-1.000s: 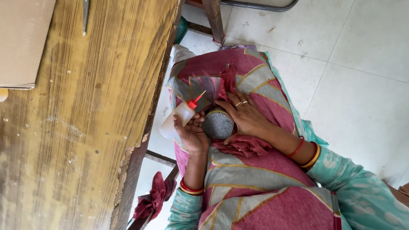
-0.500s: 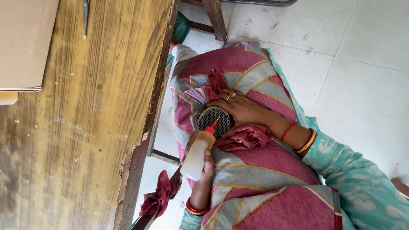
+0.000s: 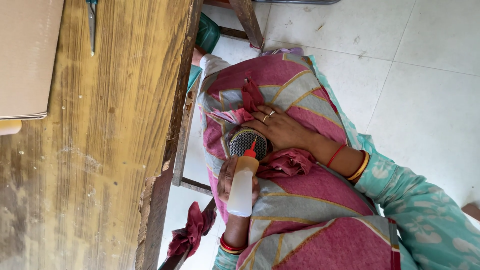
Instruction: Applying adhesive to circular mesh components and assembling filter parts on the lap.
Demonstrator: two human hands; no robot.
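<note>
Head view: left hand wrapped tight round the squeeze bottle, red nozzle tipped onto the mesh disc, which the right hand clamps steady on the lap beyond.

Worn wooden table to the left, lap draped in pink and grey cloth at centre, pale tiled floor to the right.

On the scratched, yellowed tabletop: a flat cardboard box at the far left corner, a pair of scissors just right of it near the top edge, part of a pale rounded object below the box, cut off by the frame. On the lap cloth: a round black mesh piece nested in the folds, with crumpled dark red fabric just beside it. On the tiles: wooden furniture legs at the far end, more dark red fabric hanging near the table's edge.
</note>
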